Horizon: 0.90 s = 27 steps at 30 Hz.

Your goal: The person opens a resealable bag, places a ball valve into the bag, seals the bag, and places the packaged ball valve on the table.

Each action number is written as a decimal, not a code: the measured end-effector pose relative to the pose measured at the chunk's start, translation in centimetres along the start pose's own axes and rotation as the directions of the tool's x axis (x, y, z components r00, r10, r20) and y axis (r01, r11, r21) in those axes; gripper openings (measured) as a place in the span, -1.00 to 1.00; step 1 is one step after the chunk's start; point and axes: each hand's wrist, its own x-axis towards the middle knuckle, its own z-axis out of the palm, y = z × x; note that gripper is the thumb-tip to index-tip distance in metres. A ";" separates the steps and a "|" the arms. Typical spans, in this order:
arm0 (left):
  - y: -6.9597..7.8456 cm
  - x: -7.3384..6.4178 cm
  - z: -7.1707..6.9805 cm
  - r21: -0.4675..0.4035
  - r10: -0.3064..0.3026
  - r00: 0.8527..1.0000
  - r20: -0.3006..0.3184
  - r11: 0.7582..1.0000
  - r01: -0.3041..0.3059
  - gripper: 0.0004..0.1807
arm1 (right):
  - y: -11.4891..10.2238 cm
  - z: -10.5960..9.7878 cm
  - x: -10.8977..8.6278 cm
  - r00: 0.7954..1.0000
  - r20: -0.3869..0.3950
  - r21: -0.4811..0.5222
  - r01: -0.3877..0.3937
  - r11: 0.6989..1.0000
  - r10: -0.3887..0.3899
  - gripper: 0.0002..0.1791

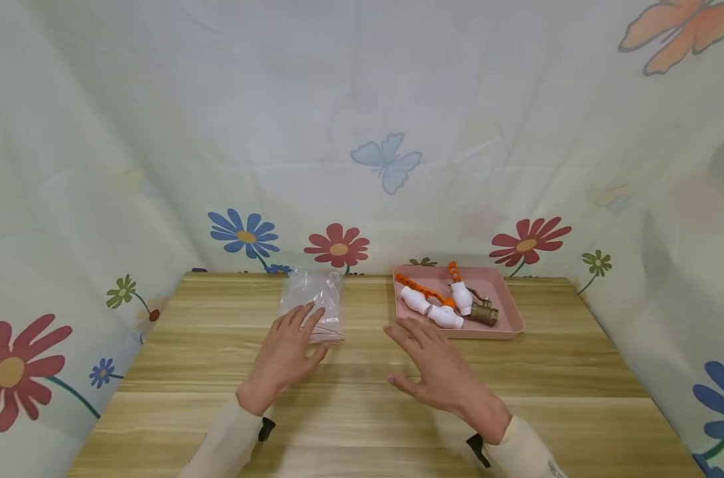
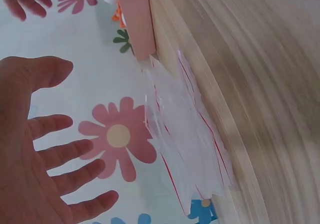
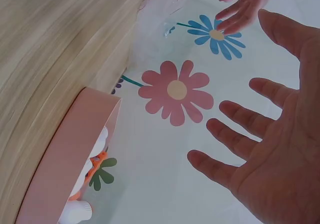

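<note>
My left hand (image 1: pixel 287 355) hovers with spread fingers near a stack of clear plastic zip bags (image 1: pixel 320 299) on the table; red seal lines run along the bags (image 2: pixel 185 129) in the left wrist view. It holds nothing. My right hand (image 1: pixel 442 372), also empty with fingers apart, hangs in front of a pink tray (image 1: pixel 505 332). Inside the tray lie several white plastic pieces (image 1: pixel 445 317) with rounded middles, orange perforated strips (image 1: pixel 418 286) and a brownish-green cylinder (image 1: pixel 484 314) with a strap or cord beside it.
The wood-grain table (image 1: pixel 362 411) ends at a back edge against a hanging cloth (image 1: pixel 362 99) printed with flowers and butterflies. This cloth also rises along the left and right sides. The bags and tray both sit near the back edge, with bare wood between them.
</note>
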 end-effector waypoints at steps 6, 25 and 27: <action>-1.1 0.4 0.4 0.006 -0.005 1.000 -0.012 1.000 0.005 -0.35 | -0.3 0.2 0.1 1.000 0.019 0.004 -0.018 1.000 0.018 -0.17; -3.2 1.4 2.8 0.017 0.032 0.998 -0.056 0.999 -0.031 -0.59 | -0.9 1.5 0.1 0.998 0.055 0.059 -0.036 0.998 0.033 -0.19; -3.3 1.4 3.0 0.017 0.035 0.997 -0.062 0.999 -0.034 -0.61 | -1.0 1.6 0.0 0.998 0.059 0.062 -0.038 0.997 0.034 -0.19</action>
